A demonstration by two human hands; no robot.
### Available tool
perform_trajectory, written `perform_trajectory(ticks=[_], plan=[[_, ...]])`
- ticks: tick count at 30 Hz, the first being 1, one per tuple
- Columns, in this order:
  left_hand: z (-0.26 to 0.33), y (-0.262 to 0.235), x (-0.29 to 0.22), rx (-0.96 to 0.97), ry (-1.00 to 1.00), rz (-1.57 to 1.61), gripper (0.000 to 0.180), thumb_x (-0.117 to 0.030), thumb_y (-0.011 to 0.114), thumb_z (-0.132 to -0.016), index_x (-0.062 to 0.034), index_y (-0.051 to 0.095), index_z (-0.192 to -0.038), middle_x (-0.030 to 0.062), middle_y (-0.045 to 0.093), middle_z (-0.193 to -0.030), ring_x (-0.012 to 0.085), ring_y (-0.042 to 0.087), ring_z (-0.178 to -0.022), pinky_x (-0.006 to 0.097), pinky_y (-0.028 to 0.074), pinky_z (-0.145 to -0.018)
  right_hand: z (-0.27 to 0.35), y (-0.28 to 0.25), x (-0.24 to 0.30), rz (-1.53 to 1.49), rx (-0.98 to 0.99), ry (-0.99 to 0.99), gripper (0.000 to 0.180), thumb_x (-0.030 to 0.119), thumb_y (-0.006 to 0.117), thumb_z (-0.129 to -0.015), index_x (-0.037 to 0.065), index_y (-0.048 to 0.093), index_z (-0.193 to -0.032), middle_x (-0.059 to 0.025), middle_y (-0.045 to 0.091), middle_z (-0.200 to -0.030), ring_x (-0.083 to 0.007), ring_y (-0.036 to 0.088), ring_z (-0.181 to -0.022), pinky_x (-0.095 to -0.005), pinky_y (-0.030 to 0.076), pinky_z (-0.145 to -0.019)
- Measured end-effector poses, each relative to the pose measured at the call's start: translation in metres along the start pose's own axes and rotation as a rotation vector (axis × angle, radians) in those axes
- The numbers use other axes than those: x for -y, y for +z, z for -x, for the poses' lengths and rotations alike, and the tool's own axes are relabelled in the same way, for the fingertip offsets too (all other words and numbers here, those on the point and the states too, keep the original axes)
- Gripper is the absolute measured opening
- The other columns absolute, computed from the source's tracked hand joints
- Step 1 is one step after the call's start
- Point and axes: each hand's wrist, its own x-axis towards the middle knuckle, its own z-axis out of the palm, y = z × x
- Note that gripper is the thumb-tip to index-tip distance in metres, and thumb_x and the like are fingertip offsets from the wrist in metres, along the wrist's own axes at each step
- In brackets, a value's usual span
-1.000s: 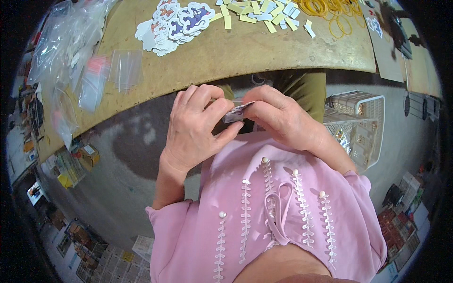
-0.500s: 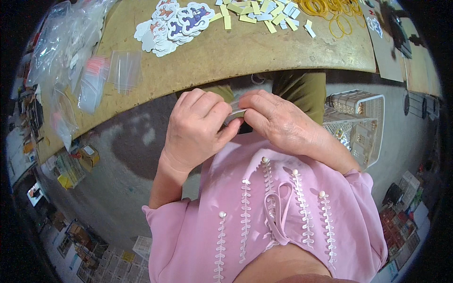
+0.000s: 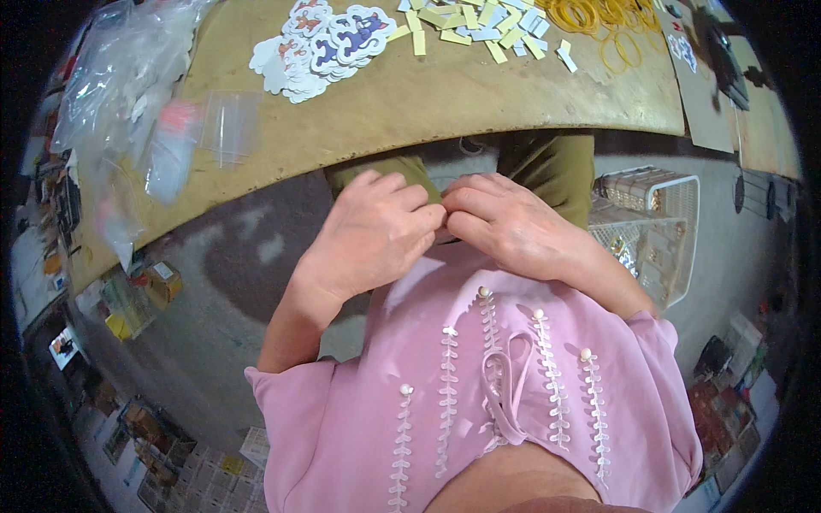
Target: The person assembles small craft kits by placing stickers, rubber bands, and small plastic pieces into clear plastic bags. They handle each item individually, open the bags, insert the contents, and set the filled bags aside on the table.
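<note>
My left hand [image 3: 372, 227] and my right hand [image 3: 509, 224] meet above my lap, just short of the table edge. The fingers of both are closed, pinching at one spot. Between them is a thin, clear piece of plastic, now almost wholly hidden by the fingers. On the table [image 3: 410, 107] ahead lies a pile of cartoon animal cut-outs [image 3: 329, 51] with white borders. Small yellow and pale blue paper slips [image 3: 479, 27] are scattered to its right, beside a heap of yellow rubber bands [image 3: 590, 21].
At the table's left lie clear flat bags [image 3: 229, 128], a stack of red-topped clear bags [image 3: 174, 150] and a large crumpled plastic bag [image 3: 128, 64]. A white plastic basket [image 3: 676, 231] stands on the floor to my right. A small cardboard box [image 3: 162, 284] is at lower left.
My left hand has turned, and its fingers have closed in against my right hand's fingertips. The clear plastic that showed between them is now mostly covered.
</note>
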Motion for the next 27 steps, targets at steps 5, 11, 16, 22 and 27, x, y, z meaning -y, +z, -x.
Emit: perform_trajectory(ticks=[5,11,16,22,27], plan=[[0.004,0.009,0.008,0.075,-0.077,0.261,0.010,-0.018,0.070,-0.090,-0.0083,0.067,-0.088,0.0076,0.068,-0.085,0.0289,0.067,-0.088,0.044,0.051,-0.082,0.003,0.000,-0.003,-0.023,0.026,-0.032,0.019,0.013,0.066,-0.085,0.005,0.066,-0.102,-0.0086,0.062,-0.106,-0.0277,0.062,-0.108,-0.0407,0.051,-0.094],[0.005,-0.001,0.004,0.047,-0.016,0.126,0.010,-0.017,0.072,-0.089,-0.0077,0.068,-0.086,0.0091,0.068,-0.085,0.0317,0.067,-0.084,0.045,0.054,-0.079,0.001,0.009,-0.005,0.003,0.027,-0.092,0.015,0.017,0.064,-0.088,0.007,0.064,-0.099,-0.0080,0.063,-0.107,-0.0271,0.062,-0.109,-0.0406,0.051,-0.094],[0.005,-0.024,0.020,-0.179,-0.009,0.270,0.010,-0.015,0.077,-0.087,-0.0103,0.075,-0.096,0.0083,0.072,-0.093,0.0304,0.070,-0.085,0.042,0.057,-0.078,0.002,-0.002,-0.003,0.006,0.048,-0.070,0.017,0.016,0.064,-0.088,0.006,0.064,-0.101,-0.0096,0.064,-0.112,-0.0288,0.062,-0.112,-0.0424,0.052,-0.096],[-0.001,-0.054,0.103,-0.685,-0.340,-0.405,0.022,-0.011,0.077,-0.093,-0.0085,0.076,-0.115,0.0131,0.074,-0.119,0.0369,0.070,-0.093,0.044,0.056,-0.084,0.002,-0.005,0.000,0.115,-0.086,-0.004,0.017,0.013,0.065,-0.086,0.006,0.064,-0.102,-0.0100,0.064,-0.113,-0.0289,0.064,-0.112,-0.0412,0.056,-0.092],[0.007,-0.052,0.130,-0.710,-0.387,-0.315,0.023,-0.015,0.078,-0.095,-0.0092,0.078,-0.118,0.0134,0.076,-0.108,0.0325,0.071,-0.089,0.042,0.056,-0.081,0.003,-0.005,-0.003,0.132,-0.138,0.019,0.019,0.012,0.066,-0.086,0.006,0.065,-0.103,-0.0103,0.064,-0.112,-0.0294,0.065,-0.109,-0.0408,0.056,-0.090]])
